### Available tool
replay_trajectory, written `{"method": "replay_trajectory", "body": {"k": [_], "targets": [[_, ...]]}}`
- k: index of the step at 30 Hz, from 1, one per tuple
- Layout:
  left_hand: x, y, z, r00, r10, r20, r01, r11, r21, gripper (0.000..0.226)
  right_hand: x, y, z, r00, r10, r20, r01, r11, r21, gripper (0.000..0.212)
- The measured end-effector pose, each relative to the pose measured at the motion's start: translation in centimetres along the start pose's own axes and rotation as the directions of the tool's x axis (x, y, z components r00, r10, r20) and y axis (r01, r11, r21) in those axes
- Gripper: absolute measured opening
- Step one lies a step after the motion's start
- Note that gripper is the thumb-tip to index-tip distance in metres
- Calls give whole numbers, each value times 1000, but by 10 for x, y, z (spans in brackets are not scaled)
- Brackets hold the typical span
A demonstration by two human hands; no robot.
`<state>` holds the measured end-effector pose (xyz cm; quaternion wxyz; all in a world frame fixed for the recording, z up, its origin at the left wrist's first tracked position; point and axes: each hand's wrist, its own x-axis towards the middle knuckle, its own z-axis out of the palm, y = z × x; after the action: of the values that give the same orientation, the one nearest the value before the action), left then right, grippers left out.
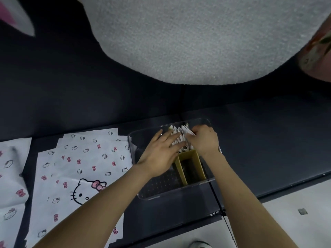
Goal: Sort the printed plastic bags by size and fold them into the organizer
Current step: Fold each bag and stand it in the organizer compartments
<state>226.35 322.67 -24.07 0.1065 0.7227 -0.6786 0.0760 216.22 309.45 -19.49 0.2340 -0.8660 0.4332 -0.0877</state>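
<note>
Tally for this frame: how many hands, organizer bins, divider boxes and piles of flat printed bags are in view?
Hands: 2 (left hand, right hand)
Clear organizer bin: 1
Olive divider box: 1
Piles of flat printed bags: 2
Total: 6
The folded bags in the bin overlap under the hands, so they are left uncounted.

I count two hands, my left hand (161, 151) and right hand (204, 140), one clear organizer (132, 142), one tan divider box (180, 169), one bunch of folded bags (180, 133) too packed to count, and two piles of flat printed bags (86, 158) (12, 167) near the desk's (268, 140) left edge.
</note>
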Motion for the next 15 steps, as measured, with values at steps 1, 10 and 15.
{"method": "replay_trajectory", "body": {"k": [1,10,15], "targets": [[-1,0,1,1000,1,-15,-1,1000,-17,35,0,1,0,1000,6,-3,-6,999,47,47],[-16,4,-14,997,-81,-7,80,993,-88,43,-8,3,15,988,133,-72,-131,991,38,37],[-87,-18,-32,937,-328,-118,312,941,-133,38,-57,-32,24,820,-140,-555,123,990,-68,30]]}}
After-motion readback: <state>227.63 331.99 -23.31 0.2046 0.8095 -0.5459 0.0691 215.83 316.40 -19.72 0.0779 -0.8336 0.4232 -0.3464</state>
